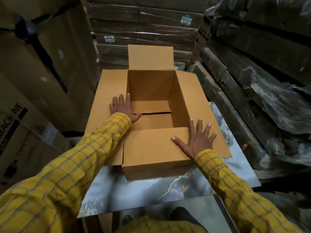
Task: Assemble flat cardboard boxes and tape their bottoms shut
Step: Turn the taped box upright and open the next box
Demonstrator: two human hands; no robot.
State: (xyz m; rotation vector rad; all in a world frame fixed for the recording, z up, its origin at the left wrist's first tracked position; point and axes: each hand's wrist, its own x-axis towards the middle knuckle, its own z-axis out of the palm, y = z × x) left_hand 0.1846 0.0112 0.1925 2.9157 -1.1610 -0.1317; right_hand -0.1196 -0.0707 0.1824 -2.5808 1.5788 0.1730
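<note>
Hands flat: left hand (122,107), right hand (196,140) pressing box (151,84) flaps, gripping nothing; carton (15,125) reads "MACHINE".

A marbled grey tabletop (144,190) carries one open cardboard box (151,86) standing upright

My sleeves (70,167) are mustard yellow, crossed with a thin dark plaid of stripes. The box (151,91) in front of me is plain tan-brown cardboard inside and out, darker in its shadowed far wall. The counter (134,190) under it is marbled grey-blue with pale white veins. On the left, big cartons (33,73) are dull brown with black print and black tape; far stacks (144,26) carry small white-and-green labels.
</note>
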